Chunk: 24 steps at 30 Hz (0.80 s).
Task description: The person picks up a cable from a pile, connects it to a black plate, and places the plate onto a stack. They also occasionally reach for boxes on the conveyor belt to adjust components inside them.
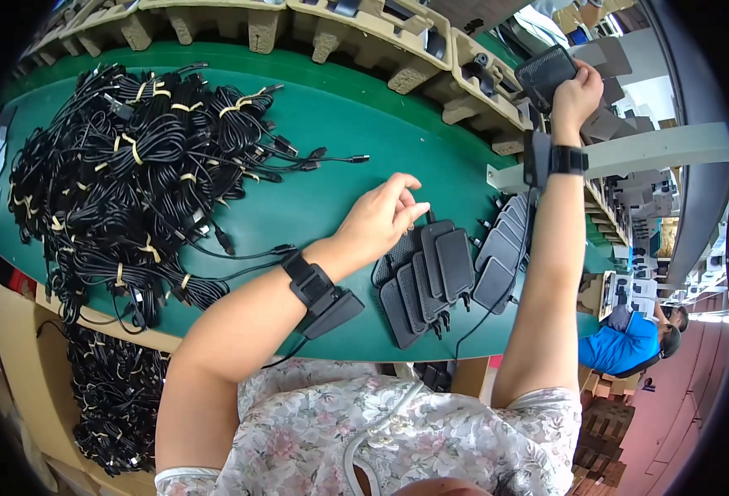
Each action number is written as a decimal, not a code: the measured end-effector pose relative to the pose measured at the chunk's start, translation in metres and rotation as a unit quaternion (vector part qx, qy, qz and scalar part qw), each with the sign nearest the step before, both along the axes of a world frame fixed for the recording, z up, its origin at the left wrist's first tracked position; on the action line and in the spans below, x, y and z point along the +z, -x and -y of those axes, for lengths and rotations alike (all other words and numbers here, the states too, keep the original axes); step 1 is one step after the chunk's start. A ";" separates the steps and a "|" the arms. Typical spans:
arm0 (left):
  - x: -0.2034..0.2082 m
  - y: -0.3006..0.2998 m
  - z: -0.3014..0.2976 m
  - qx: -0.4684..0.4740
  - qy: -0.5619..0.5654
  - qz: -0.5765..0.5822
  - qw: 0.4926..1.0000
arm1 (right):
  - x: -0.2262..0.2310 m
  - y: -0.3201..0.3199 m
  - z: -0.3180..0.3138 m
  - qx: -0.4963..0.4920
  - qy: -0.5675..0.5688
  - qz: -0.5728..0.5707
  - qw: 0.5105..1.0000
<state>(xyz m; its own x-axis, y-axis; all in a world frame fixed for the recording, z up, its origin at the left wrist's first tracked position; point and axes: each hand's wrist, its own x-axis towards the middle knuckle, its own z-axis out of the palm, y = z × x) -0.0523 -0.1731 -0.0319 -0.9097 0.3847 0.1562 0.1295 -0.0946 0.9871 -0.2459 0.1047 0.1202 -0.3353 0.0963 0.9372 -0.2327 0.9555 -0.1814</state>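
My right hand [577, 97] is raised at the far right, closed on the edge of a flat black rounded-rectangular device [546, 74] with a mesh-textured face. My left hand [378, 219] hovers over the green table with fingers loosely bent and apart, nothing visible between them. Just beside its fingertips lies an overlapping stack of similar flat black devices [422, 281], some with short prongs sticking out at the near end. Between this stack and my right forearm, a second fanned row of flat black devices [501, 248] rests on the table.
A large heap of black cables [133, 165] tied with pale bands covers the table's left. Moulded pulp trays [372, 33] line the far edge. A pale metal bar [654, 153] crosses near my right wrist. A cardboard box of cables [116, 405] stands below left. A person in blue [629, 343] sits at right.
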 end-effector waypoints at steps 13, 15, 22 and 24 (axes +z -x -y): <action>-0.012 0.000 0.000 0.055 0.014 -0.044 0.997 | -0.041 0.053 -0.051 -0.063 -0.127 0.197 0.970; -0.009 0.001 -0.002 0.044 0.009 -0.050 0.998 | -0.060 0.054 -0.063 -0.086 -0.130 0.214 0.964; -0.008 -0.002 0.000 0.055 0.033 -0.092 0.994 | -0.063 0.015 -0.004 -0.139 -0.198 0.180 0.953; -0.011 0.000 0.000 0.063 0.047 -0.100 0.992 | -0.057 0.003 0.038 -0.088 -0.203 0.125 0.967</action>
<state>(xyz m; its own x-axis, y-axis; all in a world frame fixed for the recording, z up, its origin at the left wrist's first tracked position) -0.0525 -0.1727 -0.0432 -0.9055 0.2918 0.3082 0.3295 0.0253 0.9438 -0.2487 0.0665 0.0629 -0.5689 -0.1866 0.8010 -0.0575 0.9806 0.1876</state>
